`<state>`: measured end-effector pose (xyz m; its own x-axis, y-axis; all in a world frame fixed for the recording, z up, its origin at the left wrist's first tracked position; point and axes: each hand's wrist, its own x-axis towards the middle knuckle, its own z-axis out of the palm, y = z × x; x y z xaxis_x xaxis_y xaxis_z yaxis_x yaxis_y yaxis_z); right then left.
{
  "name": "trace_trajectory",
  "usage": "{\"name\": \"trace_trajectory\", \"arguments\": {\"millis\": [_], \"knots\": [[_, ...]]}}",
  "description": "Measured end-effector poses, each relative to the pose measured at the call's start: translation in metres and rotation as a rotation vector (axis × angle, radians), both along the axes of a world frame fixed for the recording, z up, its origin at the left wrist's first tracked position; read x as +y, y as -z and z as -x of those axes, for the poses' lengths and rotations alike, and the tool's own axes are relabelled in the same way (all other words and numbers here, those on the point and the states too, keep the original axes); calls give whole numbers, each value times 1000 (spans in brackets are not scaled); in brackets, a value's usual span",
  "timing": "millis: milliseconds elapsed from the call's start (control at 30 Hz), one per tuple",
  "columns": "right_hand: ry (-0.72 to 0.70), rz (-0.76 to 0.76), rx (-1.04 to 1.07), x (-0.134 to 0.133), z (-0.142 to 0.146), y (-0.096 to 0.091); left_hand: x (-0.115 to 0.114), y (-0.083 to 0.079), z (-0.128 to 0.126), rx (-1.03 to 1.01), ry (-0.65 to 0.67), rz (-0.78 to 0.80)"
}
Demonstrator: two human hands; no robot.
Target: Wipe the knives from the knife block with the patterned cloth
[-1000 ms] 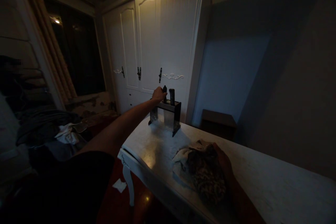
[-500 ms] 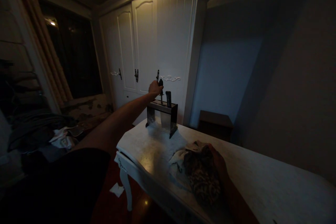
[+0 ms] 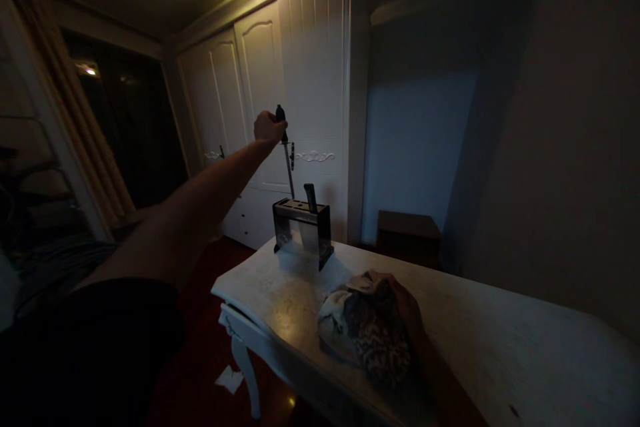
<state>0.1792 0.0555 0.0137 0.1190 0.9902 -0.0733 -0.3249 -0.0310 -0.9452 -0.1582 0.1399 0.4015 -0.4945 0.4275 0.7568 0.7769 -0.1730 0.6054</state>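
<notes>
My left hand is closed round the black handle of a sharpening steel, a thin grey rod held nearly upright. The rod's lower end meets the back of the knife block's top in view; whether it is still inside a slot I cannot tell. The knife block, with dark ends and a see-through front, stands on the white table. One black-handled knife sticks up from it. Lower right, my right hand grips a bunched patterned cloth on the tabletop.
Behind the table stands a white wardrobe. A low brown cabinet sits by the wall, beyond the table's far edge. A white scrap lies on the red floor beside the table leg. Dark fabric is heaped at the left.
My left hand has risen, drawing the sharpening steel upward so that much of its rod now shows above the block. My right hand stays on the cloth. The view has shifted slightly.
</notes>
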Motion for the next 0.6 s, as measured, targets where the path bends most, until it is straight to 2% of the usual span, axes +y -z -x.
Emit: {"name": "trace_trajectory", "arguments": {"millis": [133,233,467,600], "knots": [[2,64,-19,-4,2,-8,-17,-14,-8,35,35,-63],[27,50,-48,-7,2,-14,-30,-9,-16,80,121,-43],[47,28,-58,-12,1,-16,-72,33,-52,135,417,250],[48,6,-56,-7,-1,-8,-83,57,-78,26,527,236]]}}
